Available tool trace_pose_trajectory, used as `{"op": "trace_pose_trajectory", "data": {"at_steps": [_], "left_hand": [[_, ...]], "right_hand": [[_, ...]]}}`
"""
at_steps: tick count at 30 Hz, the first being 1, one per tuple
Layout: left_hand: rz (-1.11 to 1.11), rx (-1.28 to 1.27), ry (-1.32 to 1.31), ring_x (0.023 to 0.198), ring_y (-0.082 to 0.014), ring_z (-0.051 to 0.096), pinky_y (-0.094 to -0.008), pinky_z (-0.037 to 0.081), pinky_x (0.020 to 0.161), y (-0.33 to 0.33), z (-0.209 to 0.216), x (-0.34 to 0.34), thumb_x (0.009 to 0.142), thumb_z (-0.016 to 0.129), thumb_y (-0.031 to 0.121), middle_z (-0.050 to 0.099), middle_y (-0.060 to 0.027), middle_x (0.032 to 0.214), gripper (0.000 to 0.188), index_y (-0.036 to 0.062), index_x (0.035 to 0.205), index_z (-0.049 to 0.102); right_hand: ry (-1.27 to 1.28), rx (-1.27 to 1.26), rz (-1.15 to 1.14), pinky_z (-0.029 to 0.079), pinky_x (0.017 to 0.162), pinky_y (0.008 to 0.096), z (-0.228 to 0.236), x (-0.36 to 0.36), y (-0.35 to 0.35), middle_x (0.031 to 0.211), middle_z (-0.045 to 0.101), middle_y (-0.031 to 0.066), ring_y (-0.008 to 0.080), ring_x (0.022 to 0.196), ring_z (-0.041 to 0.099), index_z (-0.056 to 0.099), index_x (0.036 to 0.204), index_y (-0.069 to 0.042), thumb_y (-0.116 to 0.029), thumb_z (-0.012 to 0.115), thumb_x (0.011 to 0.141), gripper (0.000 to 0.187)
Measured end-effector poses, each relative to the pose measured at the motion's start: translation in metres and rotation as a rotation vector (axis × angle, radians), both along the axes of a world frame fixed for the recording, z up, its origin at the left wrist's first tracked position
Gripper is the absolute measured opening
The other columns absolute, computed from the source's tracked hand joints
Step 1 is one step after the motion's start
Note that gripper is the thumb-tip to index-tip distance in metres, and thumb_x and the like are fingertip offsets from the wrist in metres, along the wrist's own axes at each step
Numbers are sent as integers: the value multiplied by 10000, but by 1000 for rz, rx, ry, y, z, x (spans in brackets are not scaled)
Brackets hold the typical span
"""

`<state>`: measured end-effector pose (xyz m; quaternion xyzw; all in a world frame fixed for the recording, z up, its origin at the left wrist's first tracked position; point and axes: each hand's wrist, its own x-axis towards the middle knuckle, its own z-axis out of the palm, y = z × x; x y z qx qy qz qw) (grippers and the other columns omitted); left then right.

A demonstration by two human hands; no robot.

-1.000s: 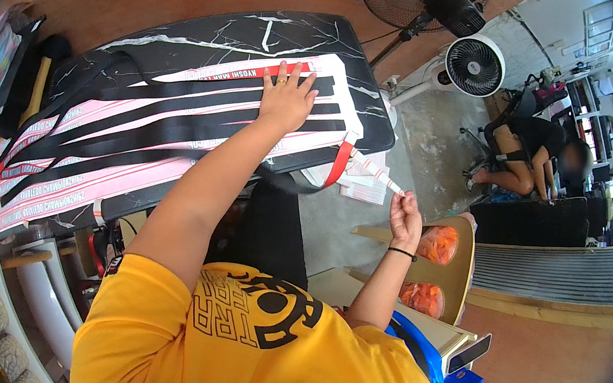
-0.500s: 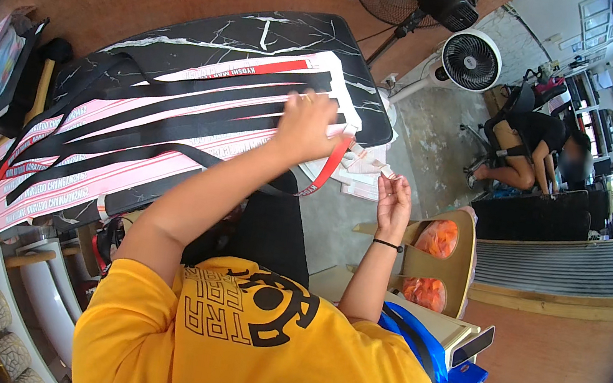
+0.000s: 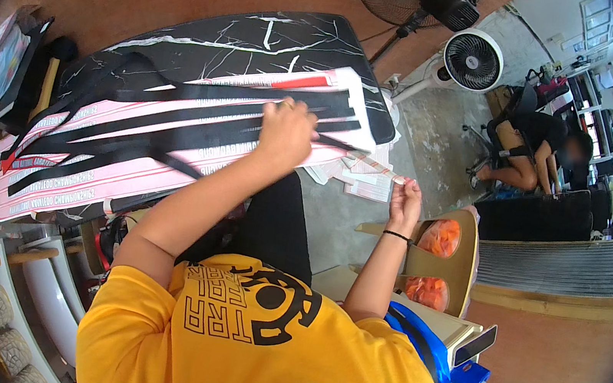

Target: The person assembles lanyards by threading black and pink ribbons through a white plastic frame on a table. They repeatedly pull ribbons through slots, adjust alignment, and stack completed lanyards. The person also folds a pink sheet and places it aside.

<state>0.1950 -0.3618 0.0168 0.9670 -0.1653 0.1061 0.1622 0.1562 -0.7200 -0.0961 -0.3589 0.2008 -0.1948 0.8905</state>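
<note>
My left hand [image 3: 288,133] is over the table, its fingers curled down on one of several long black straps [image 3: 213,106]. What lies under the palm is hidden. The straps lie side by side on pink and white printed sheets [image 3: 41,211]. A thin pale strip [image 3: 373,164] runs taut from the sheet's right end, beyond my left hand, to my right hand [image 3: 406,201]. There my closed fingertips pinch its end, off the table's right side. A red strap end [image 3: 8,162] shows at the left among the black ones.
The sheets rest on a black marble-patterned table [image 3: 218,40]. Loose papers [image 3: 366,180] are below its right corner. Two fans [image 3: 472,61] stand beyond. At my right is a beige holder [image 3: 465,251] with orange contents. Another person [image 3: 537,148] crouches at the far right.
My right hand has moved slightly right, drawing the pale strip out straight. My left hand has shifted left and down. The sheets have slid right, and the red strap end no longer hangs by my left hand.
</note>
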Motion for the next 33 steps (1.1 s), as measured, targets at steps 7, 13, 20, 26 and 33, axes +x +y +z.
{"op": "trace_pose_trajectory", "data": {"at_steps": [7,13,20,26,33], "left_hand": [[113,-41,155,1225,-329,503,-556,355,956,64,14,44,887,680,347,588,-122,1244,305,133,1102,708],[10,74,371,1487,-494,116,-713,149,1118,56,5,14,651,809,637,147,-221,1631,1148,235,1572,255],[-15,182,473,1470,-495,157,-723,78,1126,69,7,22,496,905,591,185,-261,1599,1427,193,1600,92],[11,87,298,1249,-368,517,-594,303,1101,69,3,23,631,905,303,554,-188,1309,1040,92,1492,362],[1,19,282,1101,-358,604,-465,482,929,65,-8,24,740,817,162,644,-163,1126,462,45,1149,639]], "right_hand": [[119,-169,75,628,742,343,-8,-3,-2,986,665,145,225,851,681,536,1074,-32,-10,614,949,149],[126,-241,118,620,731,340,8,2,36,963,688,132,199,762,675,530,1151,-56,-20,654,924,261],[147,-257,100,621,717,338,15,-3,50,924,669,103,190,786,678,511,1247,-38,19,630,919,354],[356,-600,82,599,597,315,7,-10,37,815,647,75,186,678,664,310,1493,-36,-8,666,905,688],[442,-1534,-332,552,726,392,64,18,45,1091,647,198,277,802,671,131,1579,-84,-124,748,843,961]]}}
